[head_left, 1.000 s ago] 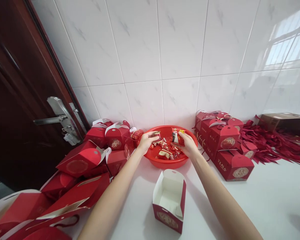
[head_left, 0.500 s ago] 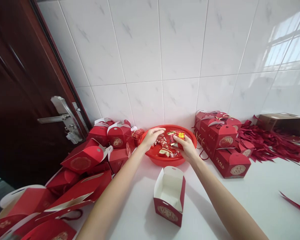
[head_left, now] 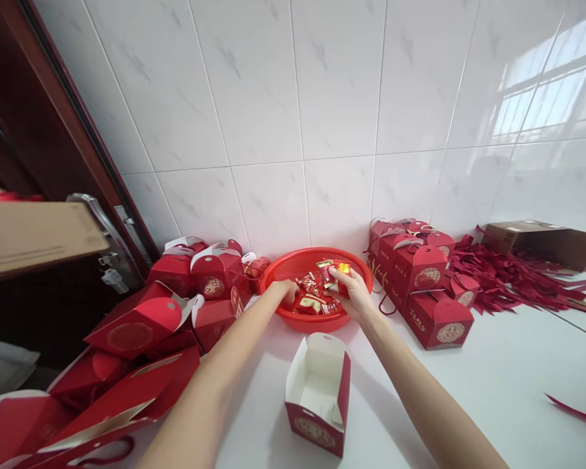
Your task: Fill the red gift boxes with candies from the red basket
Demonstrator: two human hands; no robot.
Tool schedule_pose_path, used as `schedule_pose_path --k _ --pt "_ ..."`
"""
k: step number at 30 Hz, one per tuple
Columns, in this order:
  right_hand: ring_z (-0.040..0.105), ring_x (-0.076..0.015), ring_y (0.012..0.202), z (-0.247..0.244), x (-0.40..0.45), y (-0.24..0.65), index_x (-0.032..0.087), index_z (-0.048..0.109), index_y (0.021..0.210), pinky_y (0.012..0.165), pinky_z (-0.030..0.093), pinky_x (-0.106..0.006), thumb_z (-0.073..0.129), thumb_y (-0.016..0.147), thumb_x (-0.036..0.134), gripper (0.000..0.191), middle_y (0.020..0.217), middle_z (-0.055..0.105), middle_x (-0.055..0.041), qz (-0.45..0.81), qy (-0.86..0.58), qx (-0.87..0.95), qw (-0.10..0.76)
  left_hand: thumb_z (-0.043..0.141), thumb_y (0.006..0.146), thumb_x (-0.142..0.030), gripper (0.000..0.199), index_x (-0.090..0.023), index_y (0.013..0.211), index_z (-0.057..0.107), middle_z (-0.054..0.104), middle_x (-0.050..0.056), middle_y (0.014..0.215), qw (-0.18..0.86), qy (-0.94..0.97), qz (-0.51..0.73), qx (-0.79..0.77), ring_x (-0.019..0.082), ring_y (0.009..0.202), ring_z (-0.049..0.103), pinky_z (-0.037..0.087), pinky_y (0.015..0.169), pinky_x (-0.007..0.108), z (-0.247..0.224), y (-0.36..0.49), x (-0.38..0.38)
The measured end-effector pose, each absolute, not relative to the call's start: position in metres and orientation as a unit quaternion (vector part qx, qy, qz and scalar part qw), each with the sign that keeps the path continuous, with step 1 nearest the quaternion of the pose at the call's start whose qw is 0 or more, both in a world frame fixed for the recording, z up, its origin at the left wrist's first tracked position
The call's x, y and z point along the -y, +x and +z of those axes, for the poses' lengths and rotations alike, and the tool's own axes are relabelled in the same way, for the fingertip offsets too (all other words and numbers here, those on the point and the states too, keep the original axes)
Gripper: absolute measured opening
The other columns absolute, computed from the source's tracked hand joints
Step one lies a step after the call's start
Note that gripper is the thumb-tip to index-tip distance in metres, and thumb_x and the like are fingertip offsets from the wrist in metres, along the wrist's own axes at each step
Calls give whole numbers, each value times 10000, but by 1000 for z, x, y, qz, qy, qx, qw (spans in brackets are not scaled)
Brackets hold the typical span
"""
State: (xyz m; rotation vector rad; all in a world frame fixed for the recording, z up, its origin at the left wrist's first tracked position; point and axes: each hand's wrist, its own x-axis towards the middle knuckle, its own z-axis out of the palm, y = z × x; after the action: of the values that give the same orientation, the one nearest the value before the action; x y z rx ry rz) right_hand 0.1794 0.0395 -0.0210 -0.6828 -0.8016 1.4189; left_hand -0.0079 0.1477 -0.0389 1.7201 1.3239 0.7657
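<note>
In the red plastic basket, wrapped candies lie loose in several heaps. My right hand is closed around a few wrapped candies over the basket's right side, one with a bright yellow and red wrapper. Down inside the left part of the basket is my left hand, its fingers curled and partly hidden, so what they grip does not show. Between my forearms an open red gift box with a white inside stands on the white table, nearer to me than the basket.
Red gift boxes are piled along the left. More boxes are stacked at the right, beside dark red ribbons and an open cardboard box. Another cardboard box hangs in front of the door at far left.
My left hand has gone down into the basket's left side. My right hand still holds candies. A cardboard box has come into view at the left, and the view has shifted slightly.
</note>
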Motion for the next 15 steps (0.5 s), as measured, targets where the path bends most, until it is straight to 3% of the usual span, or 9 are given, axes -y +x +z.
schedule_pose_path --k 9,12,15 --pt "648 -155 697 -16 -39 183 198 662 782 592 604 -280 873 569 307 319 793 697 -4 609 -315 339 644 617 969 -343 256 -205 1183 644 650 86 1214 323 741 60 -586 207 1032 655 573 868 382 -45 -6 -127" --pt "651 -149 698 -7 -34 191 196 664 806 589 603 -270 868 584 312 323 797 703 3 600 -313 347 650 639 952 -334 213 -164 1077 668 686 64 1073 298 761 12 -576 184 920 669 572 814 367 -31 -10 -118" --pt "663 -149 701 8 -27 203 190 684 852 567 589 -246 869 578 305 350 803 722 0 588 -299 353 664 729 819 -218 115 -158 914 703 706 30 861 277 784 -7 -556 173 783 657 535 736 304 -14 -16 -104"
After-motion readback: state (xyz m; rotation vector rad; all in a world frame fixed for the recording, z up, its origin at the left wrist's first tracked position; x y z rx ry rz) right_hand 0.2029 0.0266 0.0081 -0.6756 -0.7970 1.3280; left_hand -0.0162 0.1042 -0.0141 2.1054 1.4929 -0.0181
